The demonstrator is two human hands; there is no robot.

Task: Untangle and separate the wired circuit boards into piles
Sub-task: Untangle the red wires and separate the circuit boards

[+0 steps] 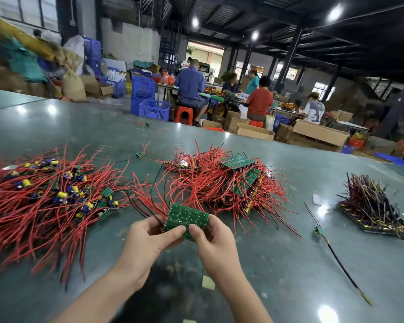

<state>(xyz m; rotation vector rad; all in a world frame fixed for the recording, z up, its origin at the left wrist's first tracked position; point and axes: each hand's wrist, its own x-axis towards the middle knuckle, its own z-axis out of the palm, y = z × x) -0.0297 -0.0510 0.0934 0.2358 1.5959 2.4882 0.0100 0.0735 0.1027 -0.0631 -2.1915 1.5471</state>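
Both hands are holding one green board panel (186, 221) up just above the bench (278, 264), near the front edge. Left hand (147, 241) is gripping the panel's left side, thumb lying across the lower face, fingers curled behind. Right hand (214, 238) is gripping the right side, thumb pressing on the lower edge. So both grips are clenched on the same panel. Red and black wires (147, 201) are fanning up and back from its top edge.

A small yellow tape square (208, 282) is sitting on the bench between the forearms.

Left of the hands, a wide pile of single boards (47, 194) with red wires is lying spread out, yellow and blue parts showing. Just behind the held panel, a second heap (226, 183) of red wire is sitting with green panels on top, tilted. Well apart on the right, a smaller stack with dark wires (373, 206) is standing. One loose board with a long black lead (324, 238) is lying between that stack and the hands. Two more loose boards (139, 154) are lying further back.

Past the bench, people (259, 101) are sitting at tables among blue crates (149, 101) and cardboard boxes (320, 132).
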